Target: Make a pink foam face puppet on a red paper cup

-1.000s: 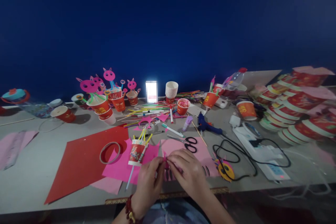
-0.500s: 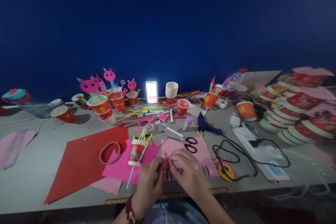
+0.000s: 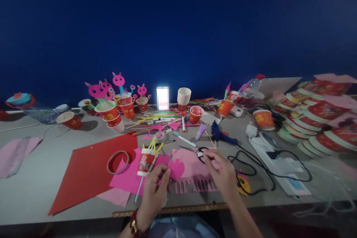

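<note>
Between its thumb and fingers, my left hand (image 3: pixel 156 186) pinches a round magenta paper piece (image 3: pixel 176 169). My right hand (image 3: pixel 220 169) is closed at the handles of the black scissors (image 3: pixel 201 154), above a light pink sheet (image 3: pixel 189 163) with a row of cut slots along its near edge. Left of my left hand lies a decorated paper cup (image 3: pixel 147 161) with yellow straws and a pale straw below it. Under that cup is a magenta sheet (image 3: pixel 125 176).
A red sheet (image 3: pixel 83 174) with a tape roll (image 3: pixel 118 162) is at left. Markers and pipe cleaners lie behind. A blue glue gun (image 3: pixel 223 136), black cable, power strip (image 3: pixel 290 178) and stacked cups (image 3: pixel 320 122) occupy the right.
My hands have moved apart. The magenta paper, folded between both hands before, now shows flat and round in my left hand. My right hand has moved right and up to the scissors.
</note>
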